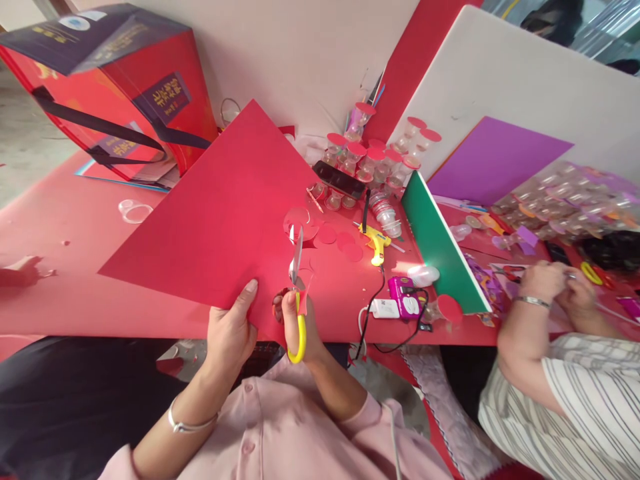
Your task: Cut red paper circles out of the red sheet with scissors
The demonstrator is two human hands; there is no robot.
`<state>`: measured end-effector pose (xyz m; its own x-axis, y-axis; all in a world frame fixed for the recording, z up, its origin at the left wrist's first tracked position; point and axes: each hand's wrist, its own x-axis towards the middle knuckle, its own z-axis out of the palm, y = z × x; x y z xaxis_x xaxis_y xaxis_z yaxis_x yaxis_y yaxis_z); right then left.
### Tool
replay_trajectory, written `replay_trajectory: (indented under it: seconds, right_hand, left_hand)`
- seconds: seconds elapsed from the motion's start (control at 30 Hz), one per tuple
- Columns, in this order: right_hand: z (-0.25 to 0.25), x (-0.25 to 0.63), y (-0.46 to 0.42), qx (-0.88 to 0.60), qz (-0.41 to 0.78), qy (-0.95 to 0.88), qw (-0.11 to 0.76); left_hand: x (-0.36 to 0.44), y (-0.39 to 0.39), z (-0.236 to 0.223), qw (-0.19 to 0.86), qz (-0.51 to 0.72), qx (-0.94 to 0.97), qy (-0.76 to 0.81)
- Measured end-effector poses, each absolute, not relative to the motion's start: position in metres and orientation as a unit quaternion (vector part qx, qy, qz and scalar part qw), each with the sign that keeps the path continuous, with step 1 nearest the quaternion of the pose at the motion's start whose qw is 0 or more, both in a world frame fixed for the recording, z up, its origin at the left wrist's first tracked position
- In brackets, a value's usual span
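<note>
A large sheet of red paper [200, 207] is pinched by my left hand [231, 328] at its lower edge, the thumb lying on top. My right hand [303, 323] grips a pair of scissors [301, 330] with yellow handles. The scissor blades point away from me at the sheet's right side, and they stand a little apart. A small red scrap hangs near the handles. Just beyond the blades, several cut red paper discs [353, 248] lie on the red table. How far the blades reach into the paper is hard to make out.
A yellow glue gun [376, 245] stands right of the discs, near stacked clear plastic cups [387, 213] and a black phone [340, 180]. A green divider [440, 247] separates a co-worker's hands [555, 287]. Cables run by a purple box [405, 298]. At left stands a red gift box [115, 93].
</note>
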<state>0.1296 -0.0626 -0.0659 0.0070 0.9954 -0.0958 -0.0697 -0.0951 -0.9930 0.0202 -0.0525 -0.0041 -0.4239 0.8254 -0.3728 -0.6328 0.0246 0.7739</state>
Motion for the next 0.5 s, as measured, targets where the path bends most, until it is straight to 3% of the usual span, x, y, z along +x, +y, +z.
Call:
replay_trajectory:
  seconds: [0.5]
  right_hand:
    - [-0.0606,0.1303,-0.0638,-0.504,0.521,-0.472,0.501]
  left_hand:
    - [0.0173,-0.0517,-0.0048,0.538,0.683,0.116,0.48]
